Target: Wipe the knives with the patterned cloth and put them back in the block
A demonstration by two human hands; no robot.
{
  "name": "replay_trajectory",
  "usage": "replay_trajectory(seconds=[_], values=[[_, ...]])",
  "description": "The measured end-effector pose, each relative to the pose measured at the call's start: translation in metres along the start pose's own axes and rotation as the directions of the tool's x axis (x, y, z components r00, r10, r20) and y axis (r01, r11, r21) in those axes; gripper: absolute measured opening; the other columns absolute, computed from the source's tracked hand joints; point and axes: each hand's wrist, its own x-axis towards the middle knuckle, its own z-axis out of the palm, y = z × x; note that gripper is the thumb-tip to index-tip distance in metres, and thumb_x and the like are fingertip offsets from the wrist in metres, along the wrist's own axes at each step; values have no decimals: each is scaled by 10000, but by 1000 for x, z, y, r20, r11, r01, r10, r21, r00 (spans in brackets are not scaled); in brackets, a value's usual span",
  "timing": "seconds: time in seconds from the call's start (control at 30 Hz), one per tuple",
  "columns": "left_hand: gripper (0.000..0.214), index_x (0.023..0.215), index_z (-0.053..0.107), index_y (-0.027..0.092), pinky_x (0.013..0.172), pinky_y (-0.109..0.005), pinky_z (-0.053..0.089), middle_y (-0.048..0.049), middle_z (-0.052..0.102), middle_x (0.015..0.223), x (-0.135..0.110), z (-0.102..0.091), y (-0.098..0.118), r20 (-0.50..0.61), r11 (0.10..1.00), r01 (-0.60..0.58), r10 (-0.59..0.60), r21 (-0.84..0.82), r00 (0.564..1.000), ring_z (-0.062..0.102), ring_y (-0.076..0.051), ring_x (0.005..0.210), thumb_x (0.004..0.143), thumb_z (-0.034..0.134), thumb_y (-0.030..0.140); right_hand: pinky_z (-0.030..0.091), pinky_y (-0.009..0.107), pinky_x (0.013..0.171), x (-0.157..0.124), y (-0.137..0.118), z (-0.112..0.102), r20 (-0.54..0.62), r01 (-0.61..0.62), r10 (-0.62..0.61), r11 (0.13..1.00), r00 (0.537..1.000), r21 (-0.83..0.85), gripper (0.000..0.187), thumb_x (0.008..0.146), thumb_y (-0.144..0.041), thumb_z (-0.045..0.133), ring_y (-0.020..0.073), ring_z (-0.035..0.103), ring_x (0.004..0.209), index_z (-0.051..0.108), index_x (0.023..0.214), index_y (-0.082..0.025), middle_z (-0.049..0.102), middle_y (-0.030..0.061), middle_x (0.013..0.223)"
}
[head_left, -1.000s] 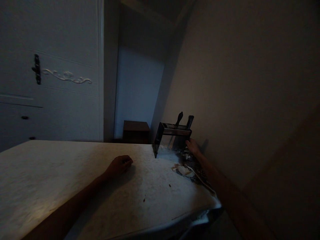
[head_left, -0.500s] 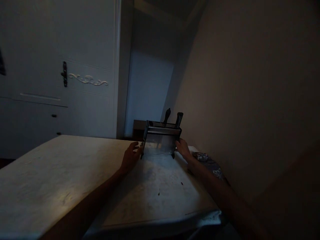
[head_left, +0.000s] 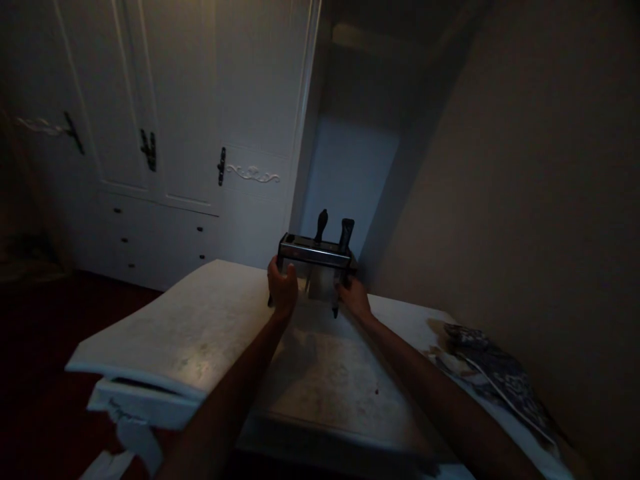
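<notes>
A knife block [head_left: 315, 253] with a dark frame, a shiny top rail and see-through sides is upright at the far part of the white table [head_left: 240, 313]. Two dark handles, a slim rounded one [head_left: 321, 225] and a broader one [head_left: 346, 233], stick up from its top. My left hand [head_left: 283, 288] is closed around the block's left side, thumb toward me. On the opposite side, my right hand [head_left: 355, 297] grips the frame, its fingers partly hidden. Whether the block's feet touch the tabletop, I cannot tell in this dim light.
Behind the table stands a white wardrobe [head_left: 255, 220] with dark handles. A plain wall [head_left: 500, 200] rises on the right. Patterned dark cloth [head_left: 500, 367] lies along the table's right side. One small dark speck [head_left: 377, 391] is on the near tabletop.
My left hand has gone from loosely spread fingers beside the block to a grip on its side. The view has turned left, showing more wardrobe. The block now looks slightly nearer.
</notes>
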Motion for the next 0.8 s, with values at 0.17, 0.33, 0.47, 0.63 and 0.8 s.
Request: replay_trajectory(seconds=[0.17, 0.33, 0.47, 0.63, 0.8], values=[[569, 1380, 396, 109, 1125, -427, 318, -183, 467, 1422, 16, -30, -7, -175, 999, 36, -32, 16, 984, 415, -292, 1339, 849, 487, 291, 434, 263, 670, 0, -32, 32, 0, 54, -54, 998, 999, -35, 235, 833, -371, 569, 199, 645, 775, 647, 914, -164, 714, 82, 872], [605, 1402, 397, 82, 1129, -413, 316, -191, 463, 1435, 35, -65, -22, -184, 996, 22, -6, 84, 983, 416, -297, 1342, 840, 494, 284, 427, 269, 700, 1, -60, 58, 34, 115, -114, 993, 993, -33, 252, 851, -394, 559, 204, 655, 804, 657, 907, -169, 722, 84, 902], [591, 1404, 409, 88, 1124, -420, 323, -183, 481, 1425, 54, -91, -29, -184, 992, 38, -16, 117, 983, 425, -298, 1338, 852, 475, 286, 433, 287, 750, 1, -81, 79, 52, 120, -118, 992, 992, -37, 261, 863, -388, 542, 215, 658, 835, 662, 937, -168, 723, 89, 913], [628, 1431, 382, 74, 1122, -422, 328, -190, 472, 1436, 74, -112, -39, -184, 984, 23, 10, 177, 983, 425, -307, 1343, 848, 473, 289, 443, 292, 773, 5, -103, 102, 90, 141, -137, 989, 986, -36, 267, 880, -372, 546, 225, 659, 902, 640, 1018, -164, 715, 104, 977], [694, 1477, 322, 109, 1160, -418, 284, -154, 391, 1514, 93, -131, -58, -146, 986, 9, 16, 167, 989, 348, -296, 1406, 838, 503, 307, 444, 296, 809, 10, -119, 119, 146, 186, -179, 982, 973, -40, 206, 872, -318, 558, 228, 652, 938, 639, 998, -176, 707, 96, 983]])
